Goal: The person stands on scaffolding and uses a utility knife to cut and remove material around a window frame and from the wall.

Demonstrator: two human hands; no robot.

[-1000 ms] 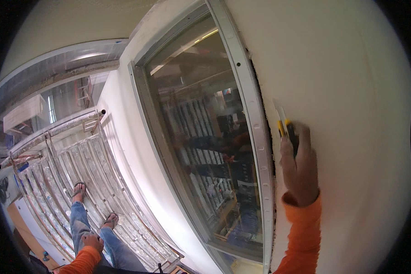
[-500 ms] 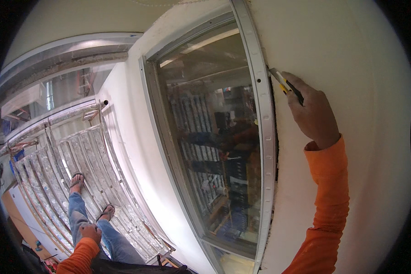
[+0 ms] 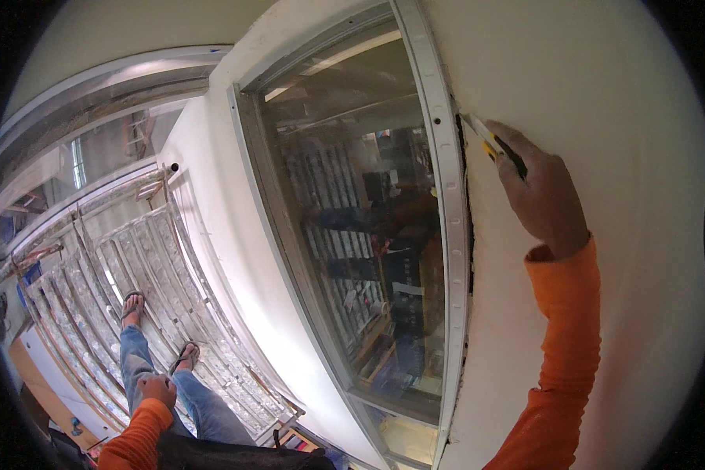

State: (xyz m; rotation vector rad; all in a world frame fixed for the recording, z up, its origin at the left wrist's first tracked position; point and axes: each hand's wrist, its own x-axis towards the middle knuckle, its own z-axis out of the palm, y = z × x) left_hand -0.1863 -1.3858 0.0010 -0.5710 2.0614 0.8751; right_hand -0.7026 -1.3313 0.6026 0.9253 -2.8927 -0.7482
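A white wall (image 3: 603,102) ran beside a tall glass window (image 3: 352,235) in a pale metal frame (image 3: 445,196), with a dark gap along the frame's right edge. The right hand (image 3: 542,196), in an orange sleeve, was clamped around a yellow-and-black utility knife (image 3: 493,145), whose long axis slanted up-left, its tip pointing at the gap just beside the frame. The left hand (image 3: 157,389) rested closed on the person's thigh, holding nothing that could be seen.
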